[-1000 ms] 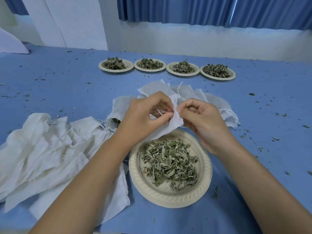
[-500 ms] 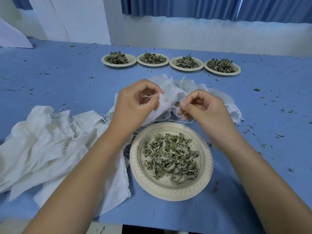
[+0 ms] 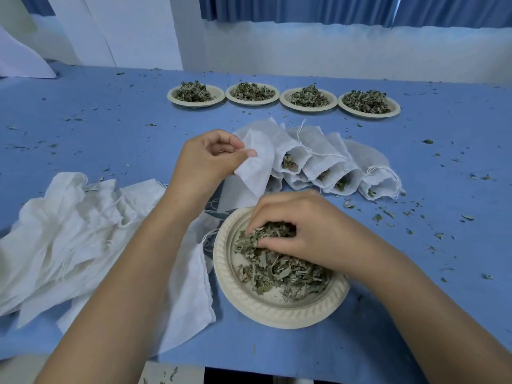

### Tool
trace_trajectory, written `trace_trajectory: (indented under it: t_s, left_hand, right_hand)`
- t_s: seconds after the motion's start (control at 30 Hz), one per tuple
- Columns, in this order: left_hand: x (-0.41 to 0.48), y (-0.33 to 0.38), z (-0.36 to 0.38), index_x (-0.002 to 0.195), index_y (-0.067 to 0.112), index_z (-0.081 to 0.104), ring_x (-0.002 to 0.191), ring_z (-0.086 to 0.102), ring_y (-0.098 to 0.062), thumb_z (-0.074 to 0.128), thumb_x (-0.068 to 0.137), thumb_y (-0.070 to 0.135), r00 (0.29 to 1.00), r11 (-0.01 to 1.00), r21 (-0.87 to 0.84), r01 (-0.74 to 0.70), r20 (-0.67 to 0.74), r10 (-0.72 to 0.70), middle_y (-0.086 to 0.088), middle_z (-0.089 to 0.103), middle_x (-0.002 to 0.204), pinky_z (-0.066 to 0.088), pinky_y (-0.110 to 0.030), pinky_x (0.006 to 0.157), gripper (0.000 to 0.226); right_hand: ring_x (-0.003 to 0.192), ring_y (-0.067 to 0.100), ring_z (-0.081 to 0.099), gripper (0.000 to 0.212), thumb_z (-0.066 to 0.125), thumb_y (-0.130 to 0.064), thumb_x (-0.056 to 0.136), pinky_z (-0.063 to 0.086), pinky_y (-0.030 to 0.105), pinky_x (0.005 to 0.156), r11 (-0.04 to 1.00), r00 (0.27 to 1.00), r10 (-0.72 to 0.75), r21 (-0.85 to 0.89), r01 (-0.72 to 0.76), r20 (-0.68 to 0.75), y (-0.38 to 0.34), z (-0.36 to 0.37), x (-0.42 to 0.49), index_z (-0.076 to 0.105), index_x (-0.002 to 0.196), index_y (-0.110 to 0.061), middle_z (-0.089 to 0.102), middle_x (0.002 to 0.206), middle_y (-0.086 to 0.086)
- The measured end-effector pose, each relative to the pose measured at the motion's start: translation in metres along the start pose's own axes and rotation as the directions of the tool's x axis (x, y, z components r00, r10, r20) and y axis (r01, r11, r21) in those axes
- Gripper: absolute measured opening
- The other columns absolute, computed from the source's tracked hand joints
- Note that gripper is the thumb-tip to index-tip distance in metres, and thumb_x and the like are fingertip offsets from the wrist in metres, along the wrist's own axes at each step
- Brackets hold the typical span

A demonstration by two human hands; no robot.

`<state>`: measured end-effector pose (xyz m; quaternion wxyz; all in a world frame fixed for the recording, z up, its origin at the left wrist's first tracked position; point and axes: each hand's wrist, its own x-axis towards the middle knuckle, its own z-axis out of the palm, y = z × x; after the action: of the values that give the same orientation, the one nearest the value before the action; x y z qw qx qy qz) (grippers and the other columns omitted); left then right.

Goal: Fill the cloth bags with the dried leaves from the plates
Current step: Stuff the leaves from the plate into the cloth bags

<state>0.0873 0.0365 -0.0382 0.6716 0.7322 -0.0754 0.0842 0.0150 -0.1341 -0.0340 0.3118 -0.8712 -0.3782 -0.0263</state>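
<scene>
Cloth bag (image 3: 256,164) is hanging pinched in the left hand (image 3: 210,162) just beyond the near paper plate (image 3: 249,303), right hand (image 3: 299,228) is closing on dried leaves (image 3: 279,270) there; risk: flakes spilling onto the blue table (image 3: 110,120) if the bag's mouth is sagging shut.

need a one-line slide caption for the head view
Left hand holds a cloth bag while the right hand gathers dried leaves from the near plate; filled bags lie behind.
</scene>
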Motion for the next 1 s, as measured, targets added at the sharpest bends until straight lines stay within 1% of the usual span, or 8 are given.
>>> trace_trajectory:
  t_s: [0.1,0.23,0.3,0.4,0.5,0.6,0.77,1.0]
  left_hand:
    - [-0.001,0.001,0.001,0.084,0.015,0.060,0.043,0.047,0.001,0.081,0.069,0.014,0.996,0.996,-0.089,0.031,0.084,-0.024,0.009,0.060,0.058,0.037,-0.009,0.046,0.026]
    - [-0.008,-0.001,0.007,0.078,0.018,0.066,0.043,0.044,0.002,0.079,0.065,0.026,0.984,0.995,-0.077,0.060,0.173,-0.046,0.008,0.061,0.060,0.035,-0.008,0.044,0.021]
    - [-0.010,-0.002,0.010,0.075,0.021,0.068,0.047,0.046,0.001,0.077,0.077,0.022,0.986,1.000,-0.027,0.001,0.165,0.004,0.011,0.061,0.060,0.037,-0.008,0.048,0.009]
    - [-0.010,-0.004,0.011,0.073,0.025,0.072,0.063,0.055,-0.003,0.074,0.084,0.020,0.989,0.994,0.046,-0.098,0.117,0.092,0.010,0.066,0.068,0.043,-0.010,0.060,0.012]
    - [-0.017,-0.001,0.014,0.075,0.024,0.074,0.062,0.056,-0.003,0.075,0.077,0.027,0.971,0.998,0.032,-0.061,0.234,0.052,0.006,0.068,0.069,0.044,-0.010,0.059,0.004]
    - [-0.021,-0.003,0.022,0.077,0.020,0.075,0.058,0.057,-0.001,0.073,0.081,0.013,0.937,0.999,0.043,0.005,0.348,-0.019,0.004,0.068,0.067,0.043,-0.009,0.055,0.008]
    - [-0.024,0.000,0.025,0.080,0.014,0.073,0.052,0.055,0.002,0.067,0.083,-0.003,0.923,0.996,0.040,0.084,0.374,-0.093,0.004,0.069,0.066,0.040,-0.008,0.048,0.019]
    - [-0.023,-0.002,0.028,0.062,0.022,0.072,0.076,0.043,-0.025,0.058,0.084,-0.011,0.946,0.993,-0.013,0.118,0.305,-0.109,-0.014,0.059,0.072,0.031,-0.031,0.065,0.042]
  right_hand:
    - [0.089,0.008,0.061,0.017,0.079,-0.005,0.074,0.048,0.023,0.083,0.980,0.994,0.062,0.194,-0.043,-0.092,0.004,-0.010,-0.001,0.076,0.091,-0.007,0.065,0.095,-0.001]
    - [0.079,0.017,0.060,0.022,0.079,-0.001,0.070,0.046,0.020,0.070,0.894,0.974,0.181,0.435,-0.106,-0.134,0.011,-0.025,-0.004,0.076,0.090,-0.008,0.065,0.089,0.005]
    - [0.077,0.019,0.061,0.024,0.078,-0.006,0.067,0.053,0.026,0.073,0.851,0.963,0.179,0.523,-0.047,-0.204,0.013,-0.030,-0.006,0.074,0.090,-0.011,0.067,0.083,0.001]
    - [0.074,0.010,0.061,0.031,0.075,-0.004,0.065,0.054,0.021,0.073,0.789,0.917,0.189,0.610,0.071,-0.351,0.015,-0.032,-0.006,0.071,0.096,-0.007,0.068,0.078,-0.007]
    - [0.071,0.008,0.065,0.025,0.075,-0.003,0.062,0.053,0.017,0.067,0.721,0.861,0.260,0.681,0.128,-0.437,0.014,-0.029,-0.005,0.073,0.087,-0.003,0.071,0.076,-0.006]
    - [0.071,0.006,0.068,0.024,0.076,-0.005,0.060,0.053,0.016,0.065,0.725,0.826,0.306,0.678,0.120,-0.473,0.011,-0.026,-0.004,0.074,0.084,-0.009,0.073,0.075,-0.006]
    - [0.073,0.010,0.068,0.033,0.073,0.017,0.065,0.059,0.024,0.070,0.736,0.758,0.374,0.668,0.108,-0.534,0.015,-0.022,-0.003,0.062,0.077,-0.011,0.069,0.078,0.002]
    - [0.079,0.010,0.065,0.034,0.070,0.016,0.069,0.053,0.020,0.075,0.869,0.754,0.286,0.491,0.056,-0.592,0.014,-0.013,-0.003,0.055,0.069,-0.015,0.064,0.081,0.005]
